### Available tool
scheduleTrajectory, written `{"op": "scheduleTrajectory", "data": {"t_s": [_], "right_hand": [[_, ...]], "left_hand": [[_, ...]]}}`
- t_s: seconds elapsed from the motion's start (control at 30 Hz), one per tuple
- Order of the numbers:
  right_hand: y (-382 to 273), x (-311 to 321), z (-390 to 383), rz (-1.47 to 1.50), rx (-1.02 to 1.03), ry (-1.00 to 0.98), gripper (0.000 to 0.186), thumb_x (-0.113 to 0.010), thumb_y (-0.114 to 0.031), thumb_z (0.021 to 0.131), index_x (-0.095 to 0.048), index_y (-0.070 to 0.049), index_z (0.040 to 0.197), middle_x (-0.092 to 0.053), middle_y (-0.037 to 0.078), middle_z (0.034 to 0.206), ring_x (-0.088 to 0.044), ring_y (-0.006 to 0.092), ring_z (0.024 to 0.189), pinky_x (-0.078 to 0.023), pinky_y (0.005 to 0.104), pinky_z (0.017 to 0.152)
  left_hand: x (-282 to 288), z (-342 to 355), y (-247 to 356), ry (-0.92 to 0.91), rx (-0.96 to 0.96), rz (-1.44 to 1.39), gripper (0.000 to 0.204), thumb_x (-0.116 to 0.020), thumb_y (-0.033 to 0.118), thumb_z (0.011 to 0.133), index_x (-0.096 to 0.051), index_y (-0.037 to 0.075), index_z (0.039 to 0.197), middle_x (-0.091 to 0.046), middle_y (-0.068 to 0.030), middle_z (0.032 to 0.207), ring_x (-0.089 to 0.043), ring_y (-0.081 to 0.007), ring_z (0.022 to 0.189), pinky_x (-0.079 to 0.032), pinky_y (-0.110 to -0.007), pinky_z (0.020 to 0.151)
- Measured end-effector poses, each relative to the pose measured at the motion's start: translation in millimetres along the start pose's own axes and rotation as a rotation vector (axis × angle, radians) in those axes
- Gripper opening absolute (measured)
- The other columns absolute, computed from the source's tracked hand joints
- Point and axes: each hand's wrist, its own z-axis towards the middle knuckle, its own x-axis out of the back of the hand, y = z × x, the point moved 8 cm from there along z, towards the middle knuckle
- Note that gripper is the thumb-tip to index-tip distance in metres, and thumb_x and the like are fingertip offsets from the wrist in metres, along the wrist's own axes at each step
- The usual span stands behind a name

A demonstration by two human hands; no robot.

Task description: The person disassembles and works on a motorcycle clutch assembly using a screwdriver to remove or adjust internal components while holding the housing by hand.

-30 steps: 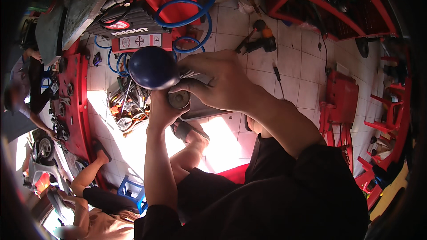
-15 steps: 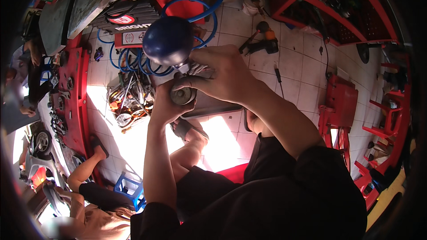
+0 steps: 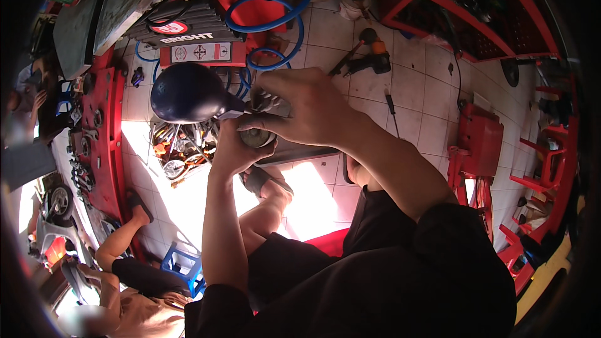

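Swung left and nearer, the dark blue rounded piece (image 3: 188,94) sits just beyond the left hand (image 3: 234,148), which grips a round part (image 3: 253,138); the right hand (image 3: 307,107) curls by the piece's neck (whether closed, I cannot tell). Work looks unfinished, neither set down.

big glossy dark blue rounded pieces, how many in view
1: the dark blue rounded piece, its narrow end pointing toward the right hand. Others could be hidden in the tool pile.

Workshop. Tools (image 3: 183,143) lie heaped near a coiled hose (image 3: 260,28), a screwdriver (image 3: 390,104) on floor tiles (image 3: 429,91). Metal parts (image 3: 82,178) crowd a red bench (image 3: 113,128).
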Motion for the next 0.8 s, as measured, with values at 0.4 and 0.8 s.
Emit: {"op": "scheduleTrajectory", "data": {"t_s": [0.4,0.8], "right_hand": [[-6,-1,4,0.166,0.056,-0.091,0.030,-0.069,-0.011,0.082,-0.064,-0.004,0.111,-0.068,0.014,0.099,-0.066,0.0360,0.085,-0.053,0.0417,0.076],[3,3,-4,0.201,-0.114,0.035,0.036,-0.073,-0.022,0.082,-0.063,0.000,0.108,-0.067,0.016,0.093,-0.065,0.0362,0.079,-0.051,0.0437,0.070]], "left_hand": [[5,-2,-5,0.065,0.075,-0.081,0.050,-0.084,0.010,0.058,-0.063,0.001,0.103,-0.070,-0.0121,0.092,-0.069,-0.0228,0.082,-0.054,-0.034,0.076],[0,-3,-6,0.025,0.139,-0.125,0.043,-0.082,0.009,0.060,-0.067,0.001,0.100,-0.071,-0.0100,0.089,-0.069,-0.0200,0.081,-0.054,-0.032,0.077]]}}
